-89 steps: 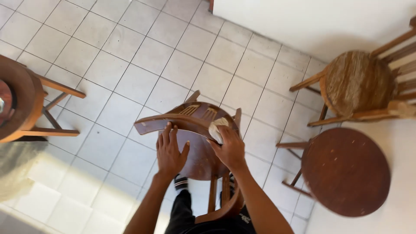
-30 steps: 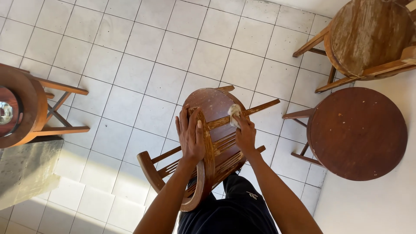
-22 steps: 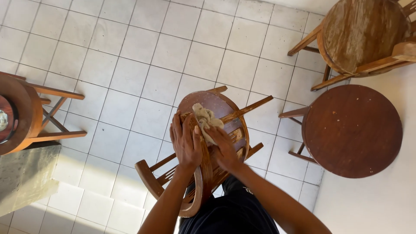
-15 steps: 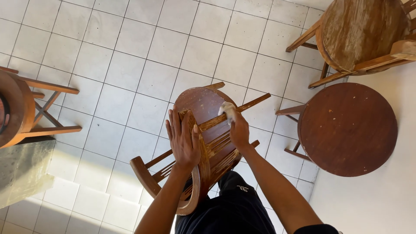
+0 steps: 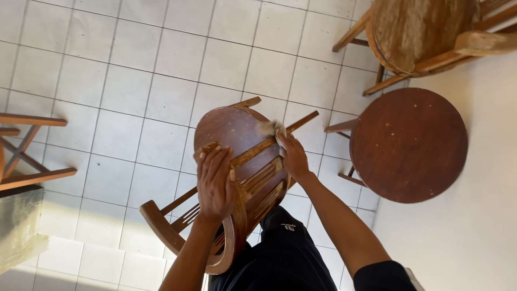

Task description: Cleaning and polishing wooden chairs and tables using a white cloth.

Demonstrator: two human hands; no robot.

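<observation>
A brown wooden chair (image 5: 231, 129) lies tipped against my lap, its round seat underside facing up and its legs sticking out. My left hand (image 5: 215, 180) wraps one leg near the seat and steadies the chair. My right hand (image 5: 293, 156) presses a small pale cloth (image 5: 272, 128) against the upper leg, fingers closed on it. The chair's curved backrest (image 5: 177, 237) hangs low at the left, near my dark trousers.
A round dark-brown chair seat (image 5: 409, 143) stands close on the right. A worn wooden chair (image 5: 420, 32) sits at the top right. Another wooden chair frame (image 5: 27, 156) shows at the left edge. White floor tiles (image 5: 129, 70) spread beyond; a pale wall (image 5: 474, 237) fills the right.
The chair has been turned over from three seconds ago, seat underside now up. My right hand with the cloth has slid back and forth along the upper leg; my left hand kept its hold.
</observation>
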